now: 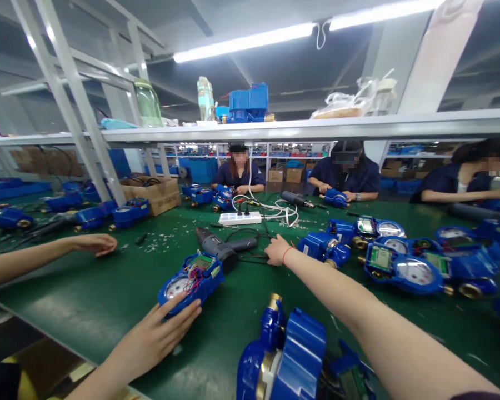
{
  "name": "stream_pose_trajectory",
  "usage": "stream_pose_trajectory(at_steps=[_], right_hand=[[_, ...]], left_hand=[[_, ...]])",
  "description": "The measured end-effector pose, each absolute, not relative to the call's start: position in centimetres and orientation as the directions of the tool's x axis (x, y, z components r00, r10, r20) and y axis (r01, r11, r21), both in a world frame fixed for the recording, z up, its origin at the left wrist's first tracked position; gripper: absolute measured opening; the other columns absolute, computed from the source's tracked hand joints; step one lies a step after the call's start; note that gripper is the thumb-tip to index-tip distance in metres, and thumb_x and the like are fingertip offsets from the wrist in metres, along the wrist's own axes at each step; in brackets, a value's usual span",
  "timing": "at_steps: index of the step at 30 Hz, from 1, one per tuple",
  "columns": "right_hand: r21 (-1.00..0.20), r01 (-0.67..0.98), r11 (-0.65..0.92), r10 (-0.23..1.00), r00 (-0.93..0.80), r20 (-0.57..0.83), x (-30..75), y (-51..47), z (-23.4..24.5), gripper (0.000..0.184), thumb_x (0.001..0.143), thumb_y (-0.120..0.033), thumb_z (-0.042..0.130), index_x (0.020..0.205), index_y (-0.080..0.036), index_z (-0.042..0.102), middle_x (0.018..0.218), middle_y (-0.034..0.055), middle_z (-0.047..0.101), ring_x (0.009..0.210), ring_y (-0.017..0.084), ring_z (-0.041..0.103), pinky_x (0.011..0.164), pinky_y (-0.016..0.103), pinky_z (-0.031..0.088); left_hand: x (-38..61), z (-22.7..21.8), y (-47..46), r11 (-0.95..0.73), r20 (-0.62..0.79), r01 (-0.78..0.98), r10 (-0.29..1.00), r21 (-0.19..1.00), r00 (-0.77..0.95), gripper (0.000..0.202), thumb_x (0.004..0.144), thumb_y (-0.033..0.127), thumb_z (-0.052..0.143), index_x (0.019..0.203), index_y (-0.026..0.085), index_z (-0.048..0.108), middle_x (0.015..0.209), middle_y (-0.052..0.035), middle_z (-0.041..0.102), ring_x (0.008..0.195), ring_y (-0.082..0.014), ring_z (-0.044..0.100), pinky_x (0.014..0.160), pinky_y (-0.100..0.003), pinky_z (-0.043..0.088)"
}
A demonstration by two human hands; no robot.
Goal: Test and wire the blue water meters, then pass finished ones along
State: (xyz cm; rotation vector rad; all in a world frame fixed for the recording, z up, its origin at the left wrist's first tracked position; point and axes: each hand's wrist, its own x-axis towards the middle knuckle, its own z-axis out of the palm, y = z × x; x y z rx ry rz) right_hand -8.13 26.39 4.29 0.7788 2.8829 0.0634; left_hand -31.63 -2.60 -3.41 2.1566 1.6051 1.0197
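Head view, grey tool point(217, 248) behind meter point(191, 282), power strip point(240, 218)

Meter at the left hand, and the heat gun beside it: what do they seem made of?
Meter: probably glossy plastic, by highlights on its smooth blue surface; painted metal possible. Heat gun: likely matt plastic, its grey surface reflecting only softly.

Readable text: none | meter dial point(176, 287): markings too small | carton point(165, 200): print perhaps, blurred

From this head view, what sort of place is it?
Likely a meter-assembly workshop: blue dial meters spread over a long green bench, with co-workers in dark tops across it.
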Motion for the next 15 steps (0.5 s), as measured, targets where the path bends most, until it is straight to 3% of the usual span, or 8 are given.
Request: stream_pose_trajectory(at_steps=[3,7,11,13,15], right_hand=[[0.065,0.556,0.828,0.560,-0.822,-0.099,-5.7,26.5,4.4,0.035,0.091,-0.037,0.057,0.120,-0.017,0.054,0.125,0.0099,0.052,0.112,0.025,0.052,0.095,0.050,0.043],[-0.043,0.591,0.806,0.590,-0.807,-0.032,0.5,25.0,4.5,0.035,0.089,-0.035,0.059,0.118,-0.016,0.055,0.128,0.0099,0.051,0.118,0.027,0.048,0.099,0.053,0.038],[-0.239,0.513,0.824,0.540,-0.839,0.063,8.9,19.2,4.8,0.031,0.094,-0.037,0.051,0.114,-0.015,0.056,0.118,0.0083,0.058,0.113,0.022,0.052,0.098,0.047,0.040],[-0.312,0.452,0.836,0.499,-0.862,0.090,12.9,15.5,4.3,0.044,0.090,-0.044,0.055,0.123,-0.015,0.050,0.126,0.0101,0.054,0.118,0.020,0.049,0.101,0.039,0.040],[-0.349,0.391,0.852,0.447,-0.889,0.094,15.7,12.4,3.1,0.072,0.078,-0.051,0.068,0.135,-0.018,0.040,0.142,0.0139,0.039,0.130,0.024,0.037,0.106,0.040,0.035]], left_hand=[[-31.6,-3.2,-2.9,-0.368,0.333,0.713,0.922,0.596,0.197,0.041,0.086,0.026,0.049,0.125,0.033,0.059,0.130,-0.0055,0.058,0.124,-0.0385,0.045,0.112,-0.065,0.008],[-33.0,-3.3,-2.8,-0.472,0.288,0.806,0.876,0.357,0.386,0.056,0.085,0.014,0.039,0.138,0.030,0.042,0.139,-0.0039,0.047,0.127,-0.0369,0.039,0.108,-0.065,0.001],[-34.5,-4.5,-2.2,-0.534,0.330,0.818,0.828,0.214,0.454,0.054,0.088,0.015,0.031,0.138,0.031,0.043,0.138,-0.0015,0.049,0.125,-0.0311,0.044,0.111,-0.056,0.001],[-34.6,-5.1,-2.3,-0.491,0.354,0.840,0.847,0.231,0.397,0.051,0.091,0.016,0.025,0.133,0.033,0.050,0.135,0.0009,0.052,0.125,-0.0267,0.046,0.114,-0.050,0.001],[-34.5,-5.5,-2.6,-0.408,0.374,0.862,0.882,0.302,0.287,0.048,0.095,0.020,0.023,0.125,0.035,0.057,0.131,0.0034,0.058,0.126,-0.0226,0.047,0.116,-0.044,0.004]])
